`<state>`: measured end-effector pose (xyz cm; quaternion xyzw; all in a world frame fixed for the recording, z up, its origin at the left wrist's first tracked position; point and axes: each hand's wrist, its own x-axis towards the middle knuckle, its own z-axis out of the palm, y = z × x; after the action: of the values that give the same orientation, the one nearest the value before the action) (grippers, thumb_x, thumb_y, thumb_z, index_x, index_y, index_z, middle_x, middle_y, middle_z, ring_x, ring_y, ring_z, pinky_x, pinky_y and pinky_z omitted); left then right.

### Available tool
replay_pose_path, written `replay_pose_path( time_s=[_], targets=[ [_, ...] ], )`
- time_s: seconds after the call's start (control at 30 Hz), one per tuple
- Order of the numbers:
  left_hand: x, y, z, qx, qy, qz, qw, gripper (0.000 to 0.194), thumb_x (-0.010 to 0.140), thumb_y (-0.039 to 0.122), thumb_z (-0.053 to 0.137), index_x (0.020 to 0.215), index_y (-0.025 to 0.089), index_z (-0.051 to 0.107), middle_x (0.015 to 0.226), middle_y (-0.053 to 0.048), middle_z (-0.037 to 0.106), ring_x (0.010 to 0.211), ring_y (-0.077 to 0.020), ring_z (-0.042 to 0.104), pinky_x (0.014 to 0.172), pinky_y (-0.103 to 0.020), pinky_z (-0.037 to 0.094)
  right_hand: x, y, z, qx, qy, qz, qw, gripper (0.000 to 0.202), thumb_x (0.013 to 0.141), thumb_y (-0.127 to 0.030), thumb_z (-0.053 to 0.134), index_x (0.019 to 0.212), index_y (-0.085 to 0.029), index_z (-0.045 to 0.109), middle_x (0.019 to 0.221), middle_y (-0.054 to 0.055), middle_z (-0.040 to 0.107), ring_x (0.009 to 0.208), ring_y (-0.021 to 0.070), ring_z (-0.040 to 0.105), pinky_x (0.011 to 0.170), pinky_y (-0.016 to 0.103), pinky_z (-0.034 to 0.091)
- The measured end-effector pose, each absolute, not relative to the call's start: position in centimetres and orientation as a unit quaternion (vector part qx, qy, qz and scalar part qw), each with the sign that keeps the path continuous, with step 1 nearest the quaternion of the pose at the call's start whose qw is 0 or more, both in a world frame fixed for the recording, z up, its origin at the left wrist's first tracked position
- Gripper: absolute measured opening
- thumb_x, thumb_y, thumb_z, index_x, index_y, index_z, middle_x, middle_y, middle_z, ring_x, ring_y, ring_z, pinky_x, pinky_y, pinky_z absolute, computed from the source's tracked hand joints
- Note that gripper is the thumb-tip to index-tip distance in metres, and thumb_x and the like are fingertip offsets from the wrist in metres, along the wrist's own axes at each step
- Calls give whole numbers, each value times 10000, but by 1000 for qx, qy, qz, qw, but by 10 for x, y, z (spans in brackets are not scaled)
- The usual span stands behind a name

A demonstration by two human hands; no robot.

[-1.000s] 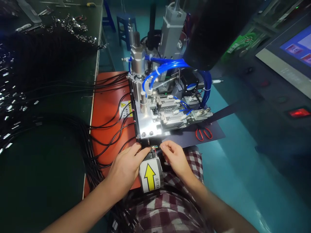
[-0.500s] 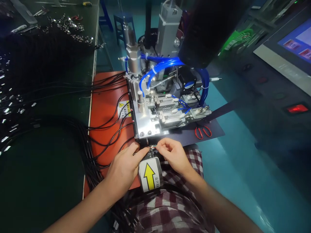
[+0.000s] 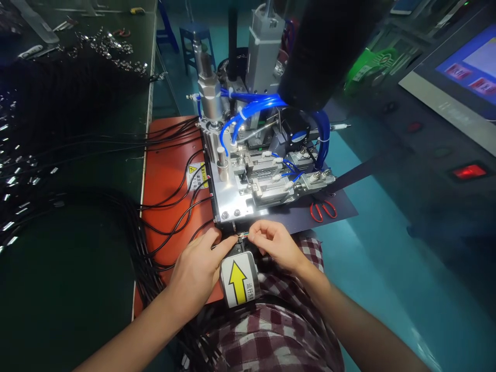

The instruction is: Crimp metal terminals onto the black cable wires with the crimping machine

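Thin coloured wires (image 3: pixel 244 235) span the small gap between my two hands, just in front of the machine's metal plate (image 3: pixel 228 199). My left hand (image 3: pixel 197 266) is closed, its thumb tip pressed at the left end of these wires; the cable behind them is hidden by the fingers. My right hand (image 3: pixel 277 244) pinches the other end between thumb and forefinger, the other fingers curled. Right below the wires is a small black fixture (image 3: pixel 239 248). Beneath it a rounded cover with a yellow arrow label (image 3: pixel 237 281) faces up, beside my left hand.
Black cables (image 3: pixel 145 258) run over the orange board (image 3: pixel 166 170) on the left. Blue air hoses (image 3: pixel 263 102) arch above the machine. Red-handled scissors (image 3: pixel 323 211) lie on the dark base at right. A screen (image 3: pixel 470 67) stands far right. A dark post (image 3: pixel 325 51) hangs overhead.
The view has shifted slightly. My right fingers are a little further along the wires, and more of the coloured strands shows between the hands. The left hand stays in place.
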<state>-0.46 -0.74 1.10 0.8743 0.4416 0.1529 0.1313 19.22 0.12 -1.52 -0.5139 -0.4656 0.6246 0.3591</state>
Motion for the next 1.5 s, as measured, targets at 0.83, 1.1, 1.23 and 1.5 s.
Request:
replay_pose_path(
  time_s=[0.83,1.1,1.23,1.5],
  targets=[
    [-4,-26,15,898,427,110,15,414,827,-15,335,1182,48,540,1066,-156,572,918,-238,524,767,-341,508,181,-4,-21,-542,-420,621,379,249,822,-414,558,732,-187,514,517,-59,489,461,99,447,481,236,339],
    [-6,-22,9,896,426,122,23,424,815,-29,331,1154,74,565,1023,-140,592,856,-227,558,698,-322,513,181,-1,-17,-542,-406,641,361,278,795,-441,576,720,-179,519,484,-61,489,445,97,419,475,235,315],
    [-7,-23,8,894,429,128,33,403,835,-7,341,1159,88,561,1029,-130,589,889,-228,557,730,-328,515,181,-1,-19,-530,-380,666,363,288,778,-443,598,716,-169,532,479,-65,486,442,87,399,480,230,306],
    [0,-16,18,879,442,109,141,396,846,31,371,1192,128,539,1037,-109,574,867,-216,539,729,-350,522,183,-1,-25,-497,-352,696,380,361,755,-520,613,705,-168,550,554,-43,522,498,104,473,530,247,372]
  ],
)
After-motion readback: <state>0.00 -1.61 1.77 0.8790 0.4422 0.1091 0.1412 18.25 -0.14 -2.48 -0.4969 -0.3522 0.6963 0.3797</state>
